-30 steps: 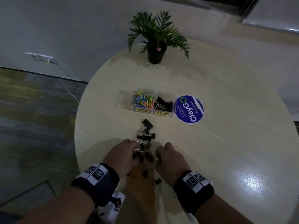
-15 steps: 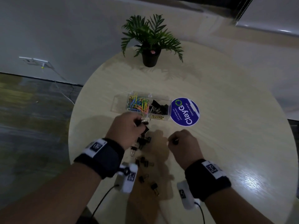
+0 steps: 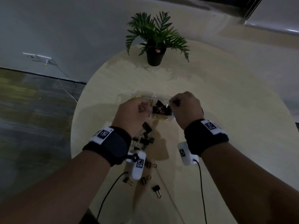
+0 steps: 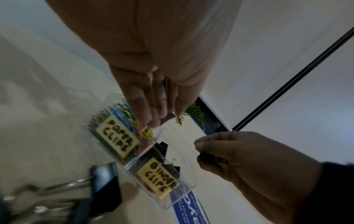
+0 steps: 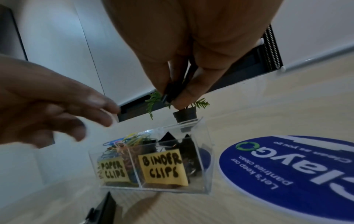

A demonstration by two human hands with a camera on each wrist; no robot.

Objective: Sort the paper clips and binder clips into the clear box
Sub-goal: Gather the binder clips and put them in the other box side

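Clear plastic forms the box (image 5: 205, 153), which sits near the middle of the round pale wood table (image 3: 234, 126) and is split into two compartments. A yellow label reading "PAPER CLIPS" (image 5: 113, 169) marks the left one, filled with coloured paper clips (image 4: 122, 115); a label reading "BINDER CLIPS" (image 5: 162, 168) marks the right one, which holds black binder clips (image 3: 161, 108).

Both hands hover over the box. At about 9 o'clock of it, the left hand (image 3: 131, 113) pinches a small dark clip (image 4: 167, 119) between thumb and fingertips, above the paper clip side; in the right wrist view its fingers look loosely spread and blurred. At about 3 o'clock, the right hand (image 3: 186, 109) has thumb and forefinger clamped on a small black binder clip (image 5: 169, 94), held above the binder clip side.

At 6 o'clock of the box, toward the person, a loose heap of binder clips (image 3: 143, 139) lies on the table, with a few more (image 3: 156, 189) scattered closer to the near edge. A round blue sticker (image 5: 287, 174) lies flat just beside the box at 3 o'clock. At 12 o'clock, well apart, stands a potted fern (image 3: 155, 41) in a black pot.
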